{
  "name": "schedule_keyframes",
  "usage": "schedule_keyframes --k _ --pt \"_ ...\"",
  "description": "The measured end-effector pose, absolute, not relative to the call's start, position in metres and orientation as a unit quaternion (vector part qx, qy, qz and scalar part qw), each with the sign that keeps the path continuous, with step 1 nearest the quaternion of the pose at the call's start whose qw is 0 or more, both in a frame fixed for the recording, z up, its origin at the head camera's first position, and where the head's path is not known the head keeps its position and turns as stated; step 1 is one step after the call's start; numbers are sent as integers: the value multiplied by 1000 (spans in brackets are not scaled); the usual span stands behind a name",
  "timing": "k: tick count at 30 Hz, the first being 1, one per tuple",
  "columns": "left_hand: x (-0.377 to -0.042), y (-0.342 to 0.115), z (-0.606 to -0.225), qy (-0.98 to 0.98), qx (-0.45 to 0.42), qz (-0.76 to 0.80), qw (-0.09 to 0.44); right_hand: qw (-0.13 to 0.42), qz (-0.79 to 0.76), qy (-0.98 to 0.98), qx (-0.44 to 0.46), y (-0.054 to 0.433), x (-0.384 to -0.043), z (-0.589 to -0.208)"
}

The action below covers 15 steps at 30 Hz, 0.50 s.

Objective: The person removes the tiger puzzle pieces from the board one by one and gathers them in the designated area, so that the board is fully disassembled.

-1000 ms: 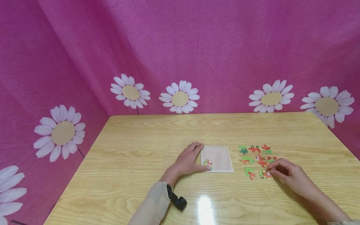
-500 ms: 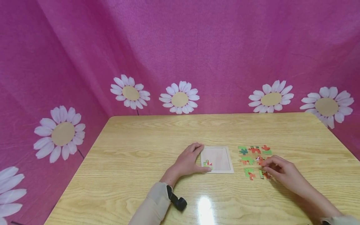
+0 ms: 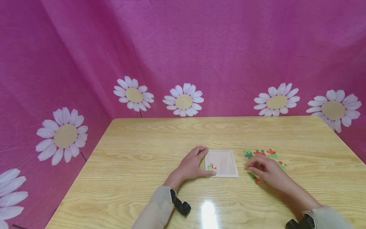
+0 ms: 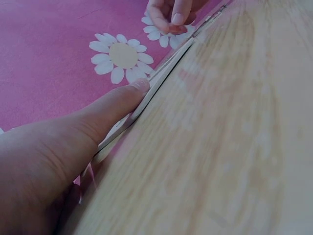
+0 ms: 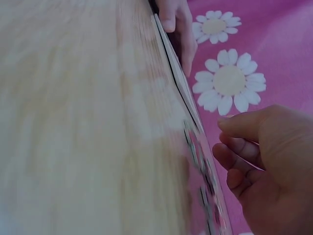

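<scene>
My left hand (image 3: pixel 191 164) rests at the left side of a square pale puzzle frame (image 3: pixel 235 165), its thumb lying across the near rim. Inside the frame's lower left corner sits a small green, white and red jigsaw piece (image 3: pixel 212 167). To the right, my right hand (image 3: pixel 270 174) hovers over the loose jigsaw pieces (image 3: pixel 248 154), thumb and fingers bent together. At its fingertips the left wrist view shows a small reddish puzzle piece (image 4: pixel 178 30), mostly hidden. Several loose pieces are partly covered by this hand.
Everything lies on a wood-grain table (image 3: pixel 160 140). A pink curtain with daisies (image 3: pixel 223 57) hangs behind and on the left. Black wrist cameras are strapped to both forearms, the left one (image 3: pixel 184 208) close over the tabletop.
My right hand has moved left from the lower right pieces toward the frame, uncovering a green and red piece at the right. The left hand and frame stay put.
</scene>
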<state>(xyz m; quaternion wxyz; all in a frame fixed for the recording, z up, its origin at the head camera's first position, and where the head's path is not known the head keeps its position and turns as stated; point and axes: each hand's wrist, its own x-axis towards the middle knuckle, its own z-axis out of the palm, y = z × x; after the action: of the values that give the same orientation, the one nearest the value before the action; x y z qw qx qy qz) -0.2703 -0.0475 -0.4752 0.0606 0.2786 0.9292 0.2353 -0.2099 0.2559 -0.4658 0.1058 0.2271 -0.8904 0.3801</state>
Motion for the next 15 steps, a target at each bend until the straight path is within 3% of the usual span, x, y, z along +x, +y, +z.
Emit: schedule_keyframes --k 15 --pt "-270 -47 -476 931 274 235 62 53 385 -891 234 223 -225 -467"
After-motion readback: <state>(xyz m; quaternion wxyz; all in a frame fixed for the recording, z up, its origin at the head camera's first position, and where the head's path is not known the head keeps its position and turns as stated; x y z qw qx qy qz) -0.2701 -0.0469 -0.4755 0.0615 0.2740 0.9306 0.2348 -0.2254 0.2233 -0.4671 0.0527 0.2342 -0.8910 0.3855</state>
